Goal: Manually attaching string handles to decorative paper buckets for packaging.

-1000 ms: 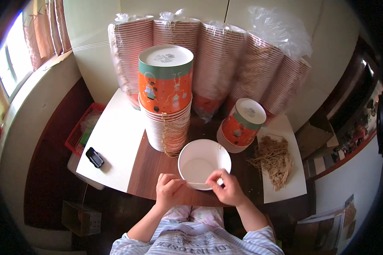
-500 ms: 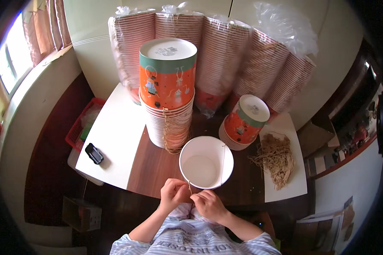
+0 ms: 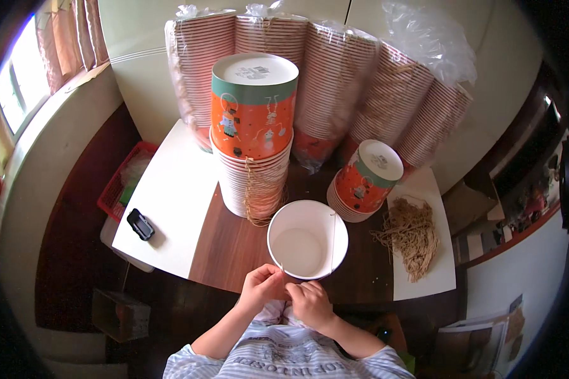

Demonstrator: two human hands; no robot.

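Note:
An open paper bucket point(image 3: 297, 249), white inside, stands near the table's front edge. A thin twine point(image 3: 333, 243) hangs across its right side from the far rim towards the near rim. Just in front of the near rim, my left hand point(image 3: 260, 287) pinches the twine, and a short pale bit shows above its fingertips. My right hand point(image 3: 311, 304) is closed close beside it, fingers curled on the same twine. The stretch between the hands is mostly hidden by the fingers.
Behind the bucket stands a tall stack of orange-and-green buckets point(image 3: 253, 126) with twine loops point(image 3: 259, 196) hanging on it. A shorter stack point(image 3: 365, 180) and a twine pile point(image 3: 414, 237) are on the right. Bagged stacks point(image 3: 332, 88) line the back. A black tray point(image 3: 140, 225) lies left.
My hands have drawn slightly closer together, and the twine stretch seen between them before is now mostly covered. The bucket stays in nearly the same place; the whole view has shifted slightly.

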